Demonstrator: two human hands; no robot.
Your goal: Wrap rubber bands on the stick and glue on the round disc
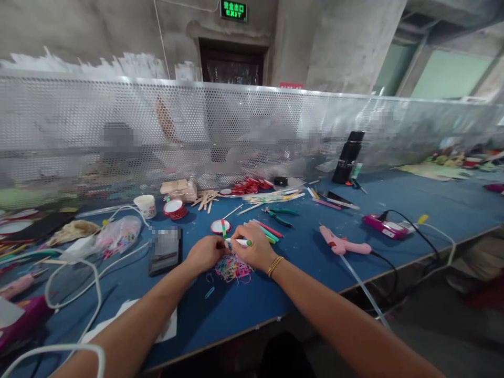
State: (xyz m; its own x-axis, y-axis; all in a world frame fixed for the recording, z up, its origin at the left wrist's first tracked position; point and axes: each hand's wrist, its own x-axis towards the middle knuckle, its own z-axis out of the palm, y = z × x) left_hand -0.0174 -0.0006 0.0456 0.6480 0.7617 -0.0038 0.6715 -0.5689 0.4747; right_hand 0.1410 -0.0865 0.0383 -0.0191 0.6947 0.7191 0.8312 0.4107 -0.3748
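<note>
In my right hand (255,245) is a white marker pen (241,242) with a green end, its tip pointing left. My left hand (207,253) pinches the lower end of a thin strip (223,229) coloured green and red, which stands up between the hands. The pen's tip is at or very near this strip; the fingers hide whether they touch. Just behind lies a white disc with a red rim (216,227). A heap of colourful paper clips (234,269) lies under and in front of both hands. Several coloured markers (271,229) lie beyond my right hand.
A phone (166,251) lies left of my left hand. Pliers (282,214), a pink glue gun (342,244) and a purple device (385,226) with cables are to the right. Stacked discs (175,210), a paper cup (145,206) and wooden sticks (205,200) stand toward the perforated screen (244,131).
</note>
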